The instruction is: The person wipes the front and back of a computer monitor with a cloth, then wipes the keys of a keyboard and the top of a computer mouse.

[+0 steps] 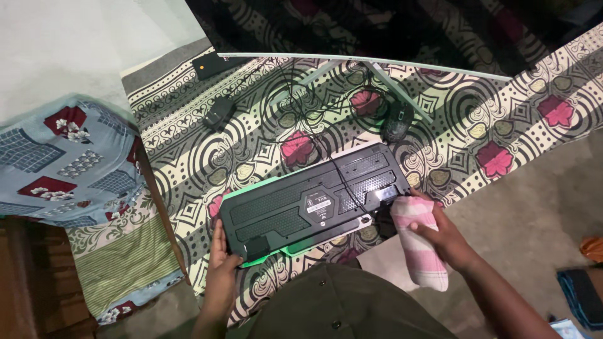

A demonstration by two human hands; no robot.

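Observation:
A black keyboard is turned underside up over the patterned mat, with a green-lit edge along its sides. My left hand grips its near-left corner. My right hand holds a rolled pink and white striped cloth pressed against the keyboard's right end. A black cable runs from the keyboard toward the monitor.
A curved monitor on a white stand stands at the far side. A black mouse lies by the stand, a black adapter and a small black box to the left. Floral bedding sits left; folded blue cloth right.

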